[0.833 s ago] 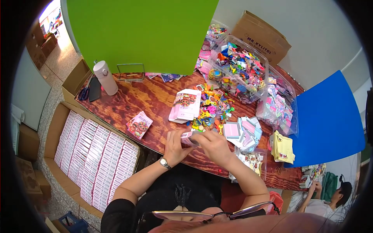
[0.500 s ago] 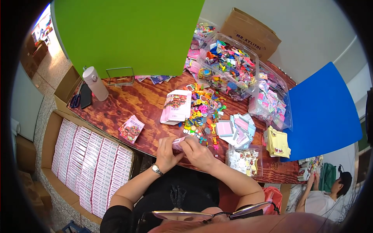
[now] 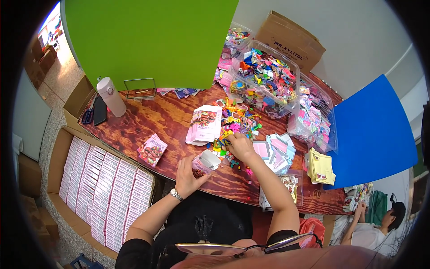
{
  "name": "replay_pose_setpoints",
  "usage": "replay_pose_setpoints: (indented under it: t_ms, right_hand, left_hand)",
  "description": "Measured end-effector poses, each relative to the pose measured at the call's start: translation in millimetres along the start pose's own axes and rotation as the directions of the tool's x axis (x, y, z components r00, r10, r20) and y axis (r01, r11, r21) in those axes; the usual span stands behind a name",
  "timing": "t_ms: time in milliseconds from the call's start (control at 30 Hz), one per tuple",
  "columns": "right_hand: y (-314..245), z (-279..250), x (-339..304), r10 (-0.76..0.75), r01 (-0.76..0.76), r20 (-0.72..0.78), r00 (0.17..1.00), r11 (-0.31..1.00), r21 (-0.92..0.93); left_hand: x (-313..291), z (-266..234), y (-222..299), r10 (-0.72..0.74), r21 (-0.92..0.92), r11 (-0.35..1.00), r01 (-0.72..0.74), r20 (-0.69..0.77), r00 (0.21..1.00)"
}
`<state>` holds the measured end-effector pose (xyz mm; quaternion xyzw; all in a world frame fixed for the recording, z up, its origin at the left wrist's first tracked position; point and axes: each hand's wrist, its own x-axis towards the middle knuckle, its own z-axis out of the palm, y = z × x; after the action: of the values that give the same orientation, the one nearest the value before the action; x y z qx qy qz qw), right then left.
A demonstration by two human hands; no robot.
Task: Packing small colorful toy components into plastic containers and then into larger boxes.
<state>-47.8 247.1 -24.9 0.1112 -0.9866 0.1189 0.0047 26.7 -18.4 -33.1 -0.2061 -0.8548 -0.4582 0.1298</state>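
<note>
My left hand [image 3: 187, 177] grips a small pink-and-white carton [image 3: 202, 166], its open top tilted up and to the right. Over the heap of small plastic toys [image 3: 242, 117] my right hand [image 3: 240, 147] reaches in with fingers curled down and together. What they pinch, if anything, is hidden. A stack of flat, unfolded pink cartons [image 3: 204, 127] lies just left of the toys. To the right of my right hand are scattered pink and pale-blue cards [image 3: 277, 150]. Two filled-looking pink cartons [image 3: 152, 150] rest on the table to the left.
At left, a large cardboard box [image 3: 107, 197] holds rows of pink cartons. Clear bins of toys [image 3: 268, 74] and packets [image 3: 311, 116] stand at back right. Also around: yellow bundle [image 3: 320, 167], clear tray [image 3: 290, 184], bottle [image 3: 111, 96], phone [image 3: 100, 110], green panel [image 3: 148, 42], blue panel [image 3: 371, 134], co-worker [image 3: 371, 233].
My right hand has left the carton and moved right and away to the toy heap. The carton, still in my left hand, now shows its open top.
</note>
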Motion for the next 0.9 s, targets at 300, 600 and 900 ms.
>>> replay_pose_setpoints:
  t_ms: [300, 600, 900]
  right_hand:
    - [1, 9, 0, -0.099, 0.099, -0.058, 0.993, 0.995, -0.012]
    - [-17, -6, 8, -0.067, 0.067, 0.017, 0.998, 0.998, -0.011]
    - [4, 13, 13, -0.080, 0.097, -0.115, 0.990, 0.983, 0.156]
  left_hand:
    - [4, 5, -2, -0.027, -0.016, 0.999, 0.027, 0.020, 0.999]
    - [0, 2, -2, -0.054, -0.019, 0.998, 0.055, 0.045, 0.998]
    - [-2, 3, -8, -0.095, -0.072, 0.993, 0.097, 0.037, 0.995]
